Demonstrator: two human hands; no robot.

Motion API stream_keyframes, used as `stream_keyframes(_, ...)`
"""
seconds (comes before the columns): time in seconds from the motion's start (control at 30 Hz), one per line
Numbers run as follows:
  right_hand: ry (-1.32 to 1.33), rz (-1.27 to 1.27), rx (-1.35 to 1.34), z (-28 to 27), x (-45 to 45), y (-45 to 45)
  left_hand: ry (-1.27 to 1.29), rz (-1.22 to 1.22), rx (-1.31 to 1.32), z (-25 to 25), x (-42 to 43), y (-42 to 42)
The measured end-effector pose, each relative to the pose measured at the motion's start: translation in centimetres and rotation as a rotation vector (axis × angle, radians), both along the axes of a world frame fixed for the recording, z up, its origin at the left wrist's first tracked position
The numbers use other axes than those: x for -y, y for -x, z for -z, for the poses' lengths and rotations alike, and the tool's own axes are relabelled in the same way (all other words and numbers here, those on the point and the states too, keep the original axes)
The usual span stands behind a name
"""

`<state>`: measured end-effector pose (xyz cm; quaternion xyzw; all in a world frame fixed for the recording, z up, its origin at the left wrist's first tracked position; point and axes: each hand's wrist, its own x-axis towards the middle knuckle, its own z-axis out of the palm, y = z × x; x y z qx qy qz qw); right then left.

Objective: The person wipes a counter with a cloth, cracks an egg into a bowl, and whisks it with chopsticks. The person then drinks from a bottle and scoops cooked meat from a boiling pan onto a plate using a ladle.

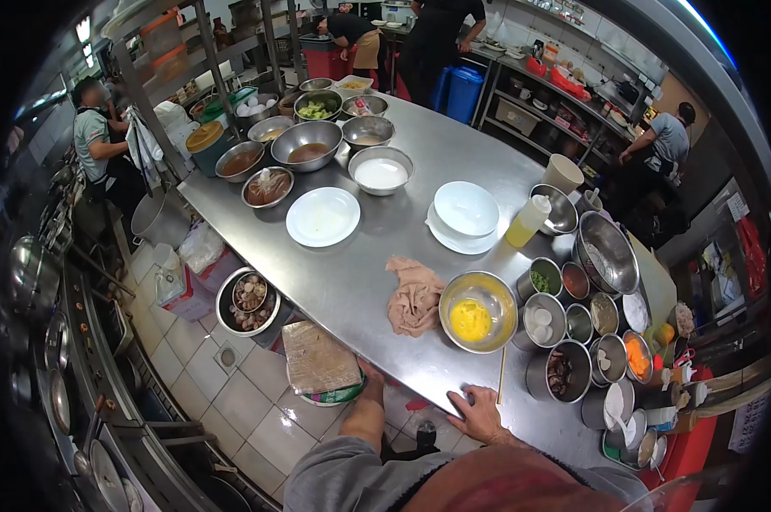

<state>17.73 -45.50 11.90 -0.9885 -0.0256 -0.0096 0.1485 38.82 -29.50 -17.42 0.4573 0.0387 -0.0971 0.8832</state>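
Observation:
My right hand (479, 416) rests on the near edge of the steel table (402, 316), its fingers apart and holding nothing. Just beyond it is a metal bowl (503, 309) with a yellow, egg-like mixture (470, 320) in it. A thin stick (501, 375) lies between that bowl and the hand. My left hand (371, 373) is low at the table's edge, beside a worn brown board (320, 357) lying over a green-rimmed container. Its fingers are mostly hidden, and I cannot tell whether it touches the board. A crumpled pinkish cloth (414, 296) lies left of the bowl.
Several metal containers of ingredients (559, 372) crowd the right side, near a squeeze bottle (529, 219). White plates (323, 217) and a white bowl (466, 209) stand mid-table. Bowls of liquids (306, 145) fill the far left. Several people (663, 141) work around the kitchen. A stove (104, 427) lines the left.

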Motion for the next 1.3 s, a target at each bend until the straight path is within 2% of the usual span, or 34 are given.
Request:
stream_keyframes(0.07,0.011,-0.003,-0.002,0.2,0.1,0.0,0.015,-0.098,-0.010,-2.8,-0.7,0.9)
stream_keyframes(0.17,-0.004,-0.006,0.022,0.4,0.2,0.1,-0.918,-0.439,-0.023,-10.5,-2.0,2.9)
stream_keyframes(0.2,-0.010,-0.010,0.027,0.4,0.2,0.1,-0.821,-0.422,0.001,-11.1,-3.1,3.7)
stream_keyframes(0.3,0.002,-0.017,0.079,0.7,0.2,0.3,-0.799,-0.415,-0.057,-11.9,-6.1,6.1)
stream_keyframes(0.4,-0.017,-0.032,0.106,0.6,0.3,0.4,-0.880,-0.445,0.026,-14.6,-8.9,8.3)
stream_keyframes(0.5,-0.046,-0.037,0.121,0.1,0.2,0.7,-0.953,-0.430,0.103,-20.5,-10.7,10.4)
stream_keyframes(0.57,-0.049,-0.039,0.143,0.3,0.3,0.7,-0.914,-0.453,0.341,-23.7,-11.3,11.0)
stream_keyframes(0.8,-0.081,-0.048,0.136,0.3,0.3,1.1,-0.762,-0.371,0.725,-39.9,-9.4,12.2)
stream_keyframes(0.83,-0.082,-0.050,0.138,0.3,0.3,1.2,-0.628,-0.376,0.756,-42.4,-8.5,12.7)
stream_keyframes(0.97,-0.072,-0.060,0.178,0.2,0.2,1.5,-0.839,-0.516,1.308,-50.7,-7.2,13.0)
stream_keyframes(1.03,-0.074,-0.057,0.183,0.3,0.3,1.5,-0.928,-0.619,1.497,-54.9,-6.4,13.8)
stream_keyframes(1.13,-0.077,-0.052,0.200,0.6,0.2,1.6,-0.885,-0.566,1.620,-57.9,-6.0,14.0)
stream_keyframes(1.3,-0.074,-0.047,0.177,0.4,0.5,1.9,-0.870,-0.622,1.668,-61.6,-4.8,16.0)
